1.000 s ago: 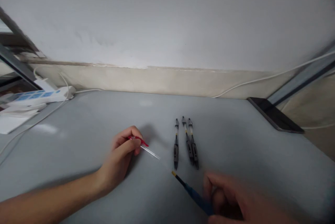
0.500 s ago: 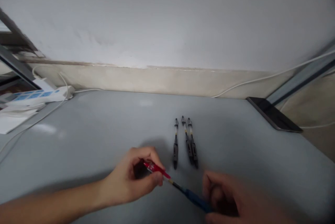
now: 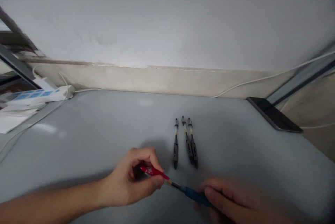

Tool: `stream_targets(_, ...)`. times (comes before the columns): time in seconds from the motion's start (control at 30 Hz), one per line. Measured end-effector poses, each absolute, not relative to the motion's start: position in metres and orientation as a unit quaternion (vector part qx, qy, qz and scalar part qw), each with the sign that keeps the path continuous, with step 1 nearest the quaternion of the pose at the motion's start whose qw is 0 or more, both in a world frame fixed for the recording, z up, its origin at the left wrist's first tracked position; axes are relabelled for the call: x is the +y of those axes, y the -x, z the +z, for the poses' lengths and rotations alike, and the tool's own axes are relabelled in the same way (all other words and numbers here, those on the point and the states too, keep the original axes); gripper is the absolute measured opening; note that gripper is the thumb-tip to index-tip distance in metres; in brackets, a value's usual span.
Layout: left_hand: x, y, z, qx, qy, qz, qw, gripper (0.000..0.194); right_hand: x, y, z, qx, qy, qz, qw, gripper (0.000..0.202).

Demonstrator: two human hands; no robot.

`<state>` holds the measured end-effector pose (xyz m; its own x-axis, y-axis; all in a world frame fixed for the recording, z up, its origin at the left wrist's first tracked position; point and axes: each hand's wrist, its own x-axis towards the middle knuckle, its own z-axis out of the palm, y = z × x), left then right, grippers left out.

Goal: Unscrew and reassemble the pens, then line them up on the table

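Observation:
A pen with a red upper part and a blue grip [image 3: 195,196] slants between my two hands, above the grey table. Thumb and fingers of my left hand [image 3: 138,178] pinch its red part. My right hand [image 3: 227,199], blurred by motion, is closed round the blue grip, and that end of the pen is hidden by the fingers. Beyond the hands lie three clear pens with dark grips: one [image 3: 176,143] stands apart on the left, and two [image 3: 187,140] [image 3: 193,142] lie side by side with their grips touching.
A dark tablet or phone [image 3: 274,114] rests at the table's right edge. On the left are a white power strip [image 3: 39,95] with blue sockets, white papers [image 3: 15,117] and a thin white cable [image 3: 47,115]. A wall [image 3: 157,81] runs along the table's back edge.
My right hand's fingers have closed round the blue grip, where they were curled more openly at its end. The pen has tilted slightly. My left hand has barely moved.

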<state>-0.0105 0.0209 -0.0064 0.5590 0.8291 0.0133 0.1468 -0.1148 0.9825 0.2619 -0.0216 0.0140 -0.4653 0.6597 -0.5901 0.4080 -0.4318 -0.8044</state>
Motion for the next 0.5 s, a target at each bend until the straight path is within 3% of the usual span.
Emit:
stream_targets(0.1,0.0209,0.0103,-0.0055,0.371,-0.662,0.302,0.577,0.018,-0.019,-0.2609,0.0163,-0.534,0.52,0.659,0.1,0.03)
stream_targets(0.2,0.0211,0.0105,-0.0047,0.366,-0.669,0.299,0.574,0.018,-0.0174,-0.2577,0.0176,-0.535,0.54,0.643,0.092,0.027)
stream_targets(0.37,0.0213,0.0109,-0.0049,0.379,-0.635,0.296,0.604,0.017,-0.0196,-0.2587,0.0141,-0.53,0.514,0.669,0.088,0.048)
stream_targets(0.5,0.0215,0.0108,-0.005,0.382,-0.613,0.295,0.626,0.017,-0.0193,-0.2592,0.0164,-0.541,0.545,0.634,0.09,0.026)
